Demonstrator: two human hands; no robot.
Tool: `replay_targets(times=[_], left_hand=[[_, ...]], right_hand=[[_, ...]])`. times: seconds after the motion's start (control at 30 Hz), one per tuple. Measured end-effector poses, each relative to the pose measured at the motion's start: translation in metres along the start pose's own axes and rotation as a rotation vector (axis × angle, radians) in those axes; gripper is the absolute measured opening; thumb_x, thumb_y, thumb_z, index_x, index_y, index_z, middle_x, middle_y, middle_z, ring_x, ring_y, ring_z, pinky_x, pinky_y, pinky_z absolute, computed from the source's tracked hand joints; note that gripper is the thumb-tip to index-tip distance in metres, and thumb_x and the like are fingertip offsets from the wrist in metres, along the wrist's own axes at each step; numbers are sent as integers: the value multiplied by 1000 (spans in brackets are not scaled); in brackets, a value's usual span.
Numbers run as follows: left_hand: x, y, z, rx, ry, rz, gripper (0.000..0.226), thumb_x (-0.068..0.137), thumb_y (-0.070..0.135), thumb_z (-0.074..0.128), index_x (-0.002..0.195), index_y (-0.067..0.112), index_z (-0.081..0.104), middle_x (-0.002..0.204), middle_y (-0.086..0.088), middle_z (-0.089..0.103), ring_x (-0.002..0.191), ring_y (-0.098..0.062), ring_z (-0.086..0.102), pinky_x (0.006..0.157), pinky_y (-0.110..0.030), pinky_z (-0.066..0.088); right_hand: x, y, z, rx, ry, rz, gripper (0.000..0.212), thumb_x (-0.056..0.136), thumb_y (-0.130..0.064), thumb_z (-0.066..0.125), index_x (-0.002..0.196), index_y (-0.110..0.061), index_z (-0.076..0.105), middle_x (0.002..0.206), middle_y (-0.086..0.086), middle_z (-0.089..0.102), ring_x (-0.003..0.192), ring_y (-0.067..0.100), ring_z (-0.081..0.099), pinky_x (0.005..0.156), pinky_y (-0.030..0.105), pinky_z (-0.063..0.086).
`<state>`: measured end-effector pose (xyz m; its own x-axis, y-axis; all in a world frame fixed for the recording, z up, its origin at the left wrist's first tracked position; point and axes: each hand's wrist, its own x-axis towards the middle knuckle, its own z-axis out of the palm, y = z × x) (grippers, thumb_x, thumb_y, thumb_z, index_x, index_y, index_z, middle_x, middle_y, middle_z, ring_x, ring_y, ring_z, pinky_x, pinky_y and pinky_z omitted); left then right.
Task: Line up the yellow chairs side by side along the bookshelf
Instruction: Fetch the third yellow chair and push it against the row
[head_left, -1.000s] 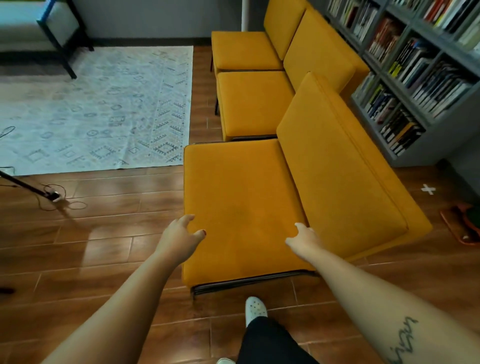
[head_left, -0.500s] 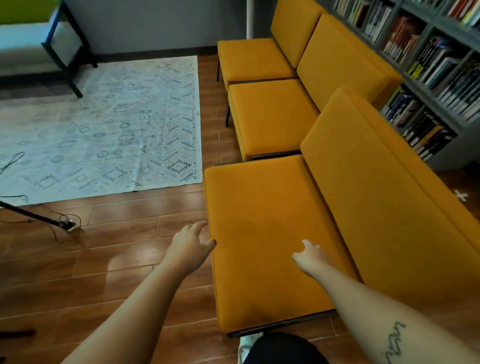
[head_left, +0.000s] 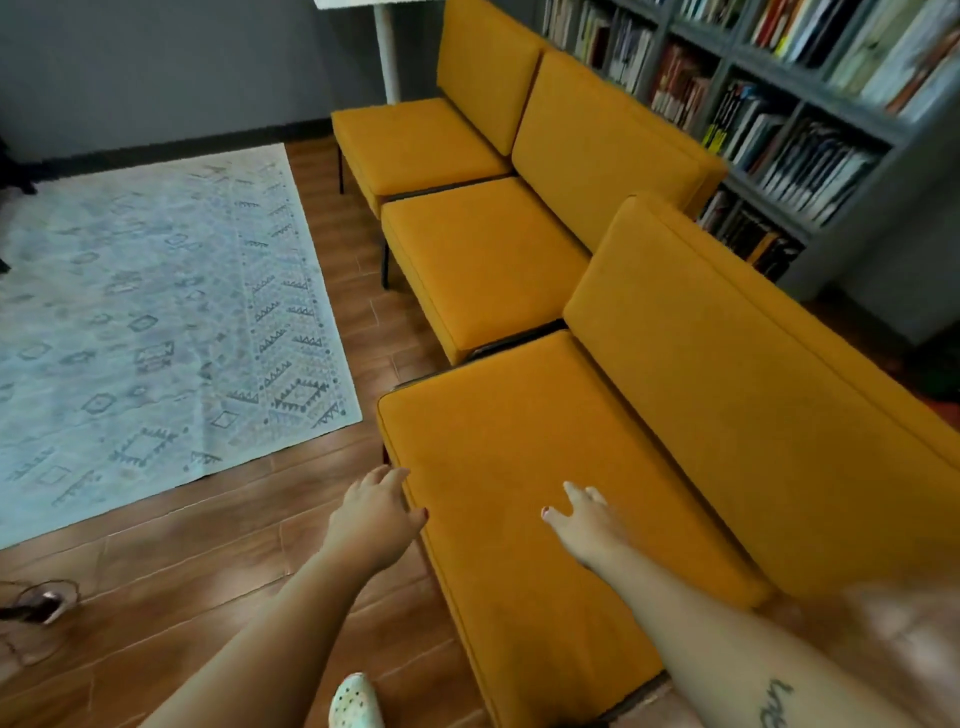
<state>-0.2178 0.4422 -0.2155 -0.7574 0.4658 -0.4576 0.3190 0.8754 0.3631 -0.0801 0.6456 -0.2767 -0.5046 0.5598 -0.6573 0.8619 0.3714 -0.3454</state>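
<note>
1. A pale perforated shoe (head_left: 354, 702) stands on the wooden floor (head_left: 208, 571), below the left forearm.
2. The left hand (head_left: 374, 514) rests at the front edge of the nearest yellow chair (head_left: 519, 571). Its fingers are loosely spread, its thumb lies on the seat cushion, and it grips nothing.
3. The right hand (head_left: 587, 519) is stretched over the middle of the same seat, fingers straight and parted. Whether the palm presses the fabric cannot be told.
4. That chair's backrest rises to the right of the right hand, and its seat runs on ahead of both hands.
5. Just beyond the hands, across a narrow dark gap, stands the middle yellow chair (head_left: 483, 260). The far yellow chair (head_left: 415, 140) stands close behind it.
6. A grey bookshelf (head_left: 883, 171), packed with books, runs behind the two farther chairs, ahead and to the right of the right hand.
7. Left of the left hand a dark cable (head_left: 41, 605) lies on the floor. A pale patterned rug (head_left: 156, 322) spreads ahead of it, and a white post (head_left: 387, 57) rises by the far chair.
</note>
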Motion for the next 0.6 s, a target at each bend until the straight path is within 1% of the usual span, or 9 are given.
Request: replay_targets(times=[0.07,0.17,0.27,0.37,0.4,0.5,0.57,0.6], left_hand=[[17,-15,-16,32,-51,71,65,90,44,52,148,28,28,155,0,25,141,-25,23,112,-47,30],[40,-43,-41,68,-89,153,60,87,44,51,143,32,35,151,1,32,139,-24,28,108,-47,34],[61,-67,-59,119,-143,178,56,83,45,49,138,34,40,148,3,36,137,-23,30,106,-49,35],[80,-82,-65,170,-169,201,55,76,56,43,126,36,47,141,3,45,130,-24,38,101,-50,40],[84,-85,-67,180,-173,211,55,75,56,42,125,34,48,138,1,47,129,-24,39,99,-50,41],[90,-86,-74,179,-206,244,54,77,49,46,126,28,48,137,-3,46,128,-27,40,99,-50,41],[95,-82,-79,189,-227,268,59,79,45,47,135,28,43,143,-4,41,132,-28,35,102,-50,39],[98,-78,-81,195,-235,281,63,82,43,48,141,27,37,147,-4,37,136,-28,32,105,-49,37]], right_hand=[[-8,-18,9,51,35,53,65,96,-51,42,152,-29,17,160,0,6,145,30,12,114,48,25],[-21,-43,31,87,77,140,65,96,-50,44,152,-29,17,160,1,7,145,30,14,114,45,25],[-28,-65,53,91,85,191,67,96,-49,45,152,-29,16,160,1,8,144,30,16,113,44,26],[-32,-80,66,90,84,226,68,95,-49,47,152,-30,15,160,1,7,144,31,19,112,45,30],[-33,-83,70,88,81,234,68,95,-49,47,152,-30,14,160,0,7,144,31,19,111,44,32],[-30,-85,76,92,82,257,70,94,-49,48,152,-31,13,160,0,5,142,31,22,105,42,39],[-27,-84,75,116,89,283,70,94,-48,50,151,-32,13,160,1,5,139,31,30,96,38,45],[-24,-83,73,131,95,295,70,94,-47,51,151,-32,13,160,1,4,138,31,32,92,36,46]])
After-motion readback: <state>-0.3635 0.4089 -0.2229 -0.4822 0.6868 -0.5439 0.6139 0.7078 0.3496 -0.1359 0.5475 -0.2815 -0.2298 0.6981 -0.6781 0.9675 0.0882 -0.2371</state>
